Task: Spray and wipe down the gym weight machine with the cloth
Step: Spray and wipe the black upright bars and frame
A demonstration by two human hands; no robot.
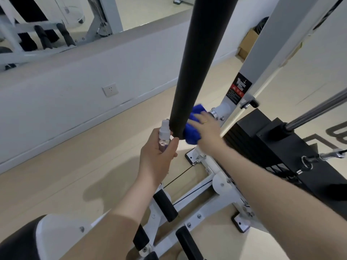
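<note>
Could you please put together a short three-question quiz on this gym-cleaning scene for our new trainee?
1. True or false: the left hand holds the blue cloth.
2. What is the right hand pressing the cloth against?
A. the weight stack
B. the black padded bar
C. the wall socket
3. Fill in: the spray bottle sits to the ___ of the bar's lower end, as the camera sees it.

Key
1. False: the left hand grips the spray bottle.
2. B: the cloth lies against the bar's lower end, under the hand's straight fingers.
3. left
</note>
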